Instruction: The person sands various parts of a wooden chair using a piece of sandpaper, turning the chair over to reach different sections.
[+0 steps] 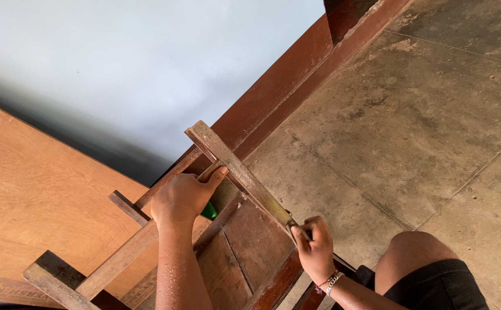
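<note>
A worn brown wooden frame (147, 241) of slats and rails, like part of a chair, stands in front of me. My left hand (182, 198) grips one of its rails, thumb stretched along the diagonal slat (233, 166). A small green object (209, 212) shows just under that hand; what it is cannot be told. My right hand (315, 248), with a bracelet at the wrist, is closed on a thin dark metal piece (292, 225) at the lower end of the diagonal slat.
A stained concrete floor (411, 115) fills the right side. A reddish-brown skirting (296, 80) runs along a pale wall (118, 63). A plywood sheet (32, 195) leans at the left. My bare knee (414, 258) is at lower right.
</note>
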